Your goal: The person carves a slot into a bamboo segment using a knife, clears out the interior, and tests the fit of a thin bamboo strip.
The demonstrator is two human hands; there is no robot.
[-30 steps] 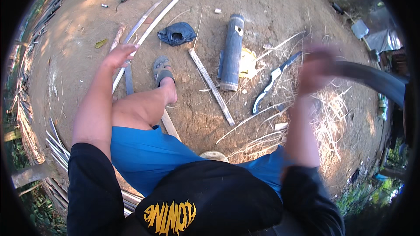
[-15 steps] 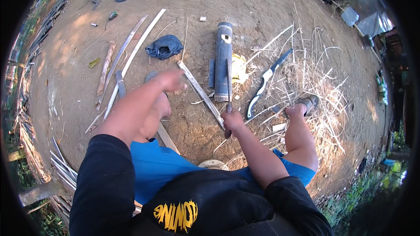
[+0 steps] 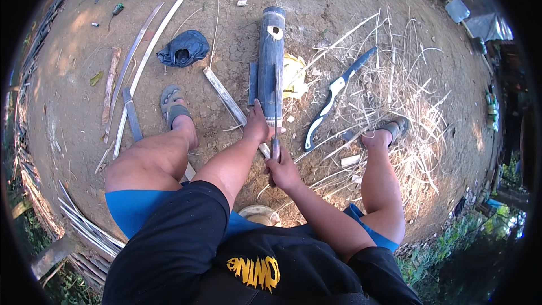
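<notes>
Right hand (image 3: 284, 171) closes around the knife (image 3: 275, 143), left hand (image 3: 257, 125) partly spreads at the bamboo tube (image 3: 267, 68), hold unclear: apparently a positioning step, calling for steady support.

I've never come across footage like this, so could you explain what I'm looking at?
No machine: this is a person working bare-handed, filmed by a fisheye camera on the head, looking down, so edges bend. The right hand holds a long-bladed tool by its handle, the blade over a dark tube on the ground. The left hand is by the tube's near end; its hold is unclear. Around them lie a saw-like tool, a black bag and pale strips.
</notes>
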